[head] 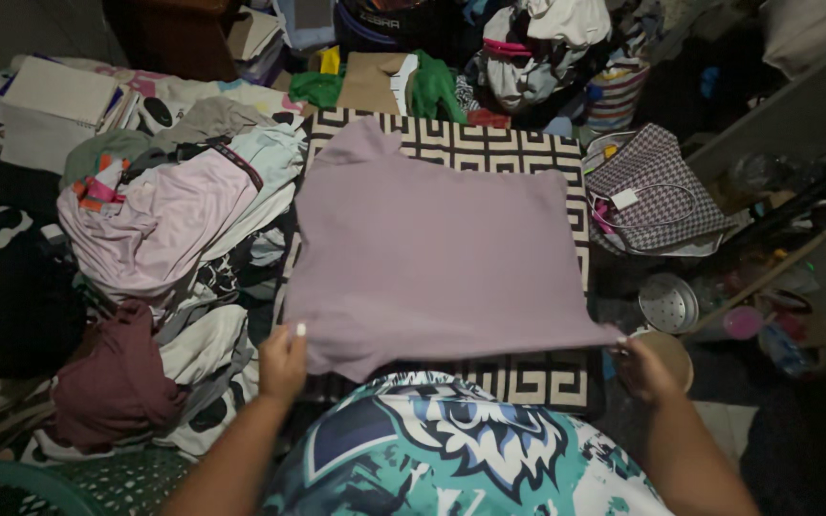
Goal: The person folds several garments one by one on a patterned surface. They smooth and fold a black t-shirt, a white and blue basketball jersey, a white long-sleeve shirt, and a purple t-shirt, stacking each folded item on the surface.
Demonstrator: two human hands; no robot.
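Left hand and right hand: fingers of each pinched shut on a near corner of the lilac shirt, which lies spread flat over a black-and-cream patterned mat. Left of it, a heap of clothes; right, a houndstooth bag.

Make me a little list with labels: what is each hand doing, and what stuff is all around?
Left hand: the left hand pinches the near left corner of a lilac cloth.
Right hand: the right hand grips the near right corner of it.
Cloth: spread flat over a black and cream patterned mat.
To the left: a pile of clothes.
To the right: a checked bag and a round metal strainer.
Behind: a green garment.
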